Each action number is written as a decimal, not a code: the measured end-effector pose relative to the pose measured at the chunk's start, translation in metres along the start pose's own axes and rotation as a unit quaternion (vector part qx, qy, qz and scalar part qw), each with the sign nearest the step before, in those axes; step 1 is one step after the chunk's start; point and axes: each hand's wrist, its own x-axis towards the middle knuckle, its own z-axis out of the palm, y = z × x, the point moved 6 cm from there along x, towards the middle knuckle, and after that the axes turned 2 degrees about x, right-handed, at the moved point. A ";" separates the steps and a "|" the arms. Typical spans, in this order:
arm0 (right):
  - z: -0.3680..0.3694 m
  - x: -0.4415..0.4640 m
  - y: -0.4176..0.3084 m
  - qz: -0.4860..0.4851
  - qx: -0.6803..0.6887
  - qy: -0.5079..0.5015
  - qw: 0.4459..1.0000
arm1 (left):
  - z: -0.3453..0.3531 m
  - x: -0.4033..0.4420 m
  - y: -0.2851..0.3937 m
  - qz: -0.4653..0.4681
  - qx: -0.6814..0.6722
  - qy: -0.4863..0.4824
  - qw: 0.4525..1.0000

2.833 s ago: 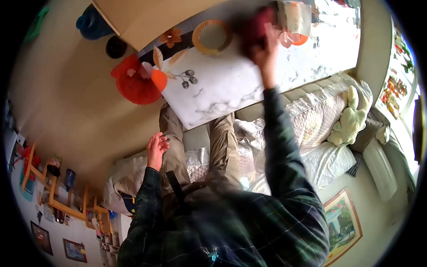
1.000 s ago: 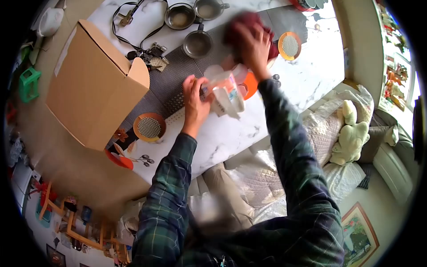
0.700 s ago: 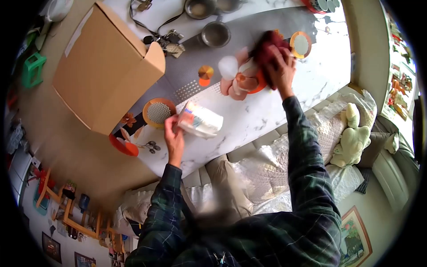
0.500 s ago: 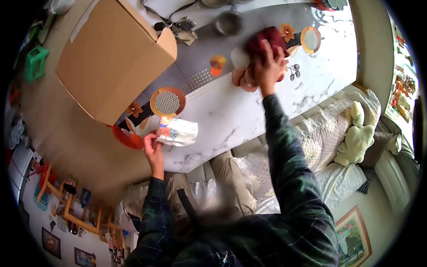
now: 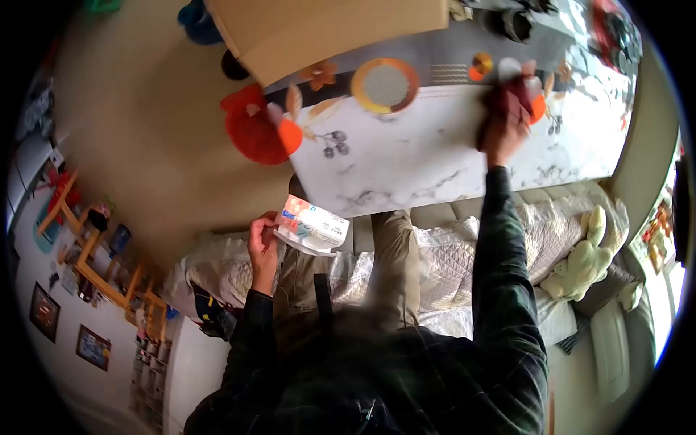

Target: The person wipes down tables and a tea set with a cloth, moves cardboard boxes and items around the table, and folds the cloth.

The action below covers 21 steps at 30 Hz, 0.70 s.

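Observation:
My left hand (image 5: 262, 245) is closed around the edge of a small white and orange packet (image 5: 312, 225) with printing on it. The packet hangs off the table's near edge, above my lap. Over the right part of the marble-patterned tabletop (image 5: 406, 156), my right hand (image 5: 506, 138) grips a dark red cloth (image 5: 507, 100), pressing it on or close to the surface. Motion blurs the cloth and the fingers on it.
A big cardboard box (image 5: 326, 32) stands at the table's far left. Dark metal cups (image 5: 516, 26) are at the back. Beside the table's left end is a red plastic object (image 5: 250, 134). A sofa (image 5: 449, 254) with a plush toy (image 5: 580, 254) lies along the near side.
My view has turned toward the left. The packet has come off the tabletop to above my lap in my left hand. My right hand has drawn the red cloth nearer across the table.

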 end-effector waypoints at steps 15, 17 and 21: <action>0.074 -0.158 -0.378 -0.099 0.253 -0.191 0.943 | -0.105 -0.040 -0.030 -0.040 -0.004 0.056 0.998; 0.052 -0.133 -0.377 -0.161 0.249 -0.150 0.943 | -0.085 -0.027 -0.045 0.000 -0.027 0.011 1.000; 0.066 -0.081 -0.338 -0.173 0.164 -0.147 0.960 | -0.056 -0.020 -0.031 -0.017 -0.048 -0.009 0.999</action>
